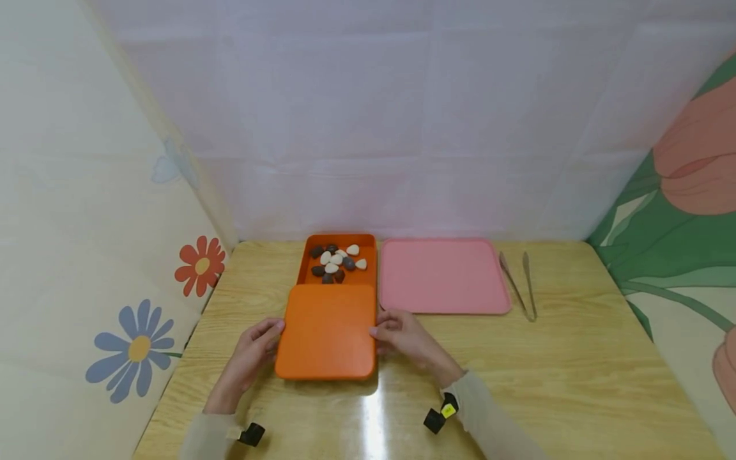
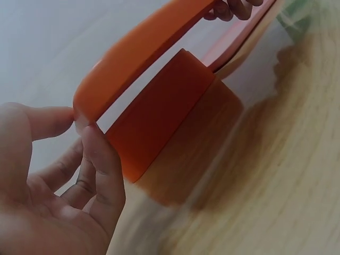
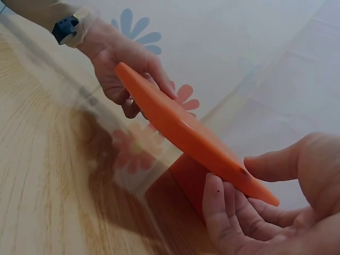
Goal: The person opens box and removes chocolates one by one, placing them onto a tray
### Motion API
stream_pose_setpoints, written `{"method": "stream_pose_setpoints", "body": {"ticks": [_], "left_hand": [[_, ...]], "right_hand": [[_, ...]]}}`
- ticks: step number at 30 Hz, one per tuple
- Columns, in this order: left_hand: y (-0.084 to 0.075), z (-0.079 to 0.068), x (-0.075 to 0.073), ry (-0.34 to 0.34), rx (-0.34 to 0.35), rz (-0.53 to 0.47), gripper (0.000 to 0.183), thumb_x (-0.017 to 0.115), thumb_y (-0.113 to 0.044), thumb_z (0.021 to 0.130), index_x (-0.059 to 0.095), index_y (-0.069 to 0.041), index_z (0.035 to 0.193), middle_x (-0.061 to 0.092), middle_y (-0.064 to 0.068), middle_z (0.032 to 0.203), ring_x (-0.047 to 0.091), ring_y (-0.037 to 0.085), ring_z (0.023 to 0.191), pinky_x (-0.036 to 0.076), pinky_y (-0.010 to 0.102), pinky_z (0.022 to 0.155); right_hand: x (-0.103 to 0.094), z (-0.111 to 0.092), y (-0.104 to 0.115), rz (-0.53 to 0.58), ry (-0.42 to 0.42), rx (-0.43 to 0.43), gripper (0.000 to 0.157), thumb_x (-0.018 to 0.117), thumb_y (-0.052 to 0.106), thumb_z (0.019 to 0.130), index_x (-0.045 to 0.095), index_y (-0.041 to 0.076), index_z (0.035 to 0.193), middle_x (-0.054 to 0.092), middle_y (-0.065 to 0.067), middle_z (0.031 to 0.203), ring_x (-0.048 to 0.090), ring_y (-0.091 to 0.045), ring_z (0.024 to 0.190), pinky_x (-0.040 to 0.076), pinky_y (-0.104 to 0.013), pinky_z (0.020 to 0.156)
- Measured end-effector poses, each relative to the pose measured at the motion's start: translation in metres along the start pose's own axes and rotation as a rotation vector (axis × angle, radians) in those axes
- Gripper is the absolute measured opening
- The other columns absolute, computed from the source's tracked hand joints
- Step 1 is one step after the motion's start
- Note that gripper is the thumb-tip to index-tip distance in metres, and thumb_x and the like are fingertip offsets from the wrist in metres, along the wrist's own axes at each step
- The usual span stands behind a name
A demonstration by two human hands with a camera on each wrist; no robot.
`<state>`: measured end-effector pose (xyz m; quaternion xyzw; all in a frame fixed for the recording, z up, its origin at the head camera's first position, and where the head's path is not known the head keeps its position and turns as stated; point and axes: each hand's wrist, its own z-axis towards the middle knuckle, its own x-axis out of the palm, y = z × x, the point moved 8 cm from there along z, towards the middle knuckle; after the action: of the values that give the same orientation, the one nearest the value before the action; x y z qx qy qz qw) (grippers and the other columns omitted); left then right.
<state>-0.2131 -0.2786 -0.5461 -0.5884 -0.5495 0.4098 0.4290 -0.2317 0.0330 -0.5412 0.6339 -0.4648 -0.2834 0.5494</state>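
Note:
Both hands hold an orange lid (image 1: 326,332) by its two side edges, raised off the table. My left hand (image 1: 251,354) pinches the left edge between thumb and fingers, and my right hand (image 1: 411,338) pinches the right edge likewise. Behind and below the lid stands an orange box (image 2: 164,111), its near part hidden under the lid in the head view. Inside the box's far part lie several dark and white pebbles (image 1: 336,259). In the right wrist view the lid (image 3: 180,127) slants above the box, with thumb on top and fingers beneath.
A pink tray (image 1: 443,276) lies right of the box, close beside it. Metal tongs (image 1: 526,297) rest spread apart at the tray's right. The wooden table (image 1: 575,370) meets a pale cloth backdrop (image 1: 368,128) at the back, with flowered cloths on both sides.

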Motion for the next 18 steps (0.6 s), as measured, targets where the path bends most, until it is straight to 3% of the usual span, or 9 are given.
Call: {"method": "stream_pose_setpoints", "body": {"ticks": [10,18], "left_hand": [[0.007,-0.003,0.001,-0.002,-0.025,0.021,0.026,0.058,-0.030,0.112,0.069,-0.012,0.128,0.076,-0.010,0.105,0.075,0.010,0.092,0.064,0.031,0.074],[0.014,-0.003,0.000,-0.024,-0.040,0.053,0.041,0.060,-0.031,0.112,0.060,-0.003,0.142,0.073,-0.009,0.106,0.075,0.012,0.089,0.064,0.032,0.073]], "right_hand": [[-0.001,0.000,-0.012,0.029,0.001,0.029,0.030,0.070,0.007,0.102,0.057,-0.010,0.123,0.069,-0.010,0.100,0.072,-0.016,0.079,0.066,-0.036,0.078],[0.001,0.000,-0.014,0.051,0.018,0.020,0.024,0.068,0.004,0.102,0.057,-0.010,0.119,0.067,-0.006,0.094,0.070,-0.014,0.078,0.065,-0.032,0.073]]}}
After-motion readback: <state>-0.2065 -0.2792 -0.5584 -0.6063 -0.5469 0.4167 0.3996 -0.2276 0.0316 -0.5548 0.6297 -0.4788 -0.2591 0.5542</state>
